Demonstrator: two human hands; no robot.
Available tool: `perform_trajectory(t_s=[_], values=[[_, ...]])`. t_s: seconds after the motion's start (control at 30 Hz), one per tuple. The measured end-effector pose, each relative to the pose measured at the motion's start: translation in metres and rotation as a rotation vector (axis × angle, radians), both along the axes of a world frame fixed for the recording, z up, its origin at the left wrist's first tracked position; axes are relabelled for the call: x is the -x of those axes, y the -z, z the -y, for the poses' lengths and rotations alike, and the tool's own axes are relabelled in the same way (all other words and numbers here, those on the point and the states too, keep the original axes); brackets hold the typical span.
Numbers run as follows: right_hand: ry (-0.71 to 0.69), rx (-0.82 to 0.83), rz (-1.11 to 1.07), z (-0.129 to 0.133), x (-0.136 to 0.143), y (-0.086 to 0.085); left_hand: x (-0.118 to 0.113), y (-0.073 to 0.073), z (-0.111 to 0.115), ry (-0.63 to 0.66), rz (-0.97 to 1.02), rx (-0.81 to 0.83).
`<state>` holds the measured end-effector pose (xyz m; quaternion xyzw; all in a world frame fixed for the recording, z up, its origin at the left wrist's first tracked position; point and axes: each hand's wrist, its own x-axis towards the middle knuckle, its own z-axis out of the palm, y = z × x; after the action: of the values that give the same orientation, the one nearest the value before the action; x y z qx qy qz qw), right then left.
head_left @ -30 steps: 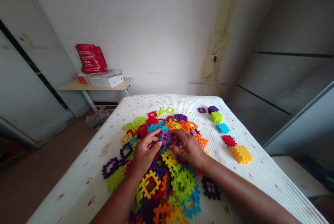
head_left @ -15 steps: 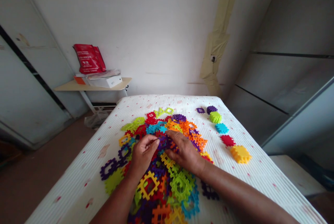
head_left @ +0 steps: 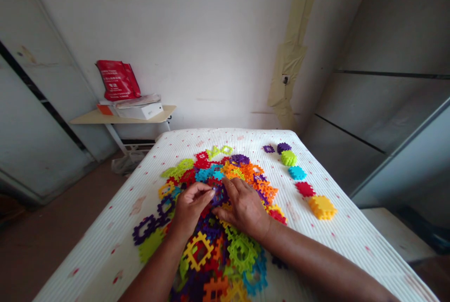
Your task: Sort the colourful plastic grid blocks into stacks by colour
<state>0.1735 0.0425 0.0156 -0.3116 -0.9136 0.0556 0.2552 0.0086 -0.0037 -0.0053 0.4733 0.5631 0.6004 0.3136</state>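
Head view: two bare hands at the middle of a loose heap of bright plastic notched-edge pieces [head_left: 213, 231], spread on a white ribbed cloth with red spots [head_left: 94, 255].
Step in hand: judged to be the handling of pieces within the heap, both hands working at one spot.
Purple notched piece [head_left: 220, 193]: in the gap between the hands, partly covered; its exact outline is lost among purple neighbours.
Left hand [head_left: 191, 206]: thumb and forefinger tips nearly meet at the purple notched piece's left side; whether they pinch its edge cannot be told. Remaining fingers curl inward.
Right hand [head_left: 244, 206]: palm down over the heap, fingers side by side, thumb parted from the forefinger; no grasped piece is discernible.
Next move: seems to call for a clear fingertip hold on one notched rim, free of the crowding pieces.
Right of the heap: separate notched stacks, purple [head_left: 283, 147], lime green [head_left: 288, 157], turquoise [head_left: 297, 173], red [head_left: 305, 189] and yellow [head_left: 322, 207], nearest the wearer.
Beside the purple stack: one flat purple openwork square [head_left: 266, 149].
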Motion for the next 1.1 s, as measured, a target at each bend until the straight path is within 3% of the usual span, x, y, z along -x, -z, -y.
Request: perform_trajectory(t_s=[0.37, 0.47, 0.57, 0.7, 0.77, 0.9, 1.1], values=[[-0.043, 0.048, -0.12, -0.001, 0.002, 0.004, -0.001, 0.003, -0.001, 0.037, 0.094, 0.02], [-0.037, 0.087, -0.162, -0.015, -0.003, -0.001, -0.003, 0.002, -0.001, 0.041, 0.13, 0.027], [0.141, 0.084, -0.156, -0.054, -0.014, -0.009, -0.005, -0.002, -0.001, 0.036, 0.169, -0.002], [0.624, 0.093, 0.009, -0.133, -0.032, -0.011, -0.006, -0.007, -0.001, 0.016, 0.174, 0.002], [0.755, 0.144, 0.107, -0.166, -0.04, -0.006, -0.006, -0.008, -0.001, 0.015, 0.163, 0.017], [0.858, 0.239, 0.203, -0.202, -0.048, 0.008, -0.004, -0.008, 0.0, 0.01, 0.131, 0.029], [0.909, 0.285, 0.249, -0.22, -0.049, 0.024, 0.0, -0.004, -0.001, -0.005, 0.104, 0.031]])
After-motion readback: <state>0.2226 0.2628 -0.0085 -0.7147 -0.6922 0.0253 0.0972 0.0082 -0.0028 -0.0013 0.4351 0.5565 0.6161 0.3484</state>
